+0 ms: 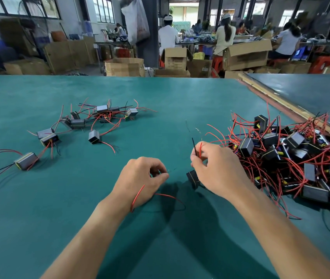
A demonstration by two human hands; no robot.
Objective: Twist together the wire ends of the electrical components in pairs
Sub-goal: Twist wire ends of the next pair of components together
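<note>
Left hand [143, 178], fingers curled, pinches a thin wire end [167, 172]. Right hand [214, 168] pinches a black wire [193, 147] and red wire [201, 148] upright, with a component [192, 178] beneath it. Component pile [293, 158] lies at 3 o'clock on the desk [160, 93], and scattered components [83, 121] at 10 o'clock.

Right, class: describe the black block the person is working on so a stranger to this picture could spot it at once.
On the green table, find the big pile of black blocks and red wires at the right. Just left of it, the right hand pinches two upright wires. The block sits under that hand, alone, touching no other block.
</note>
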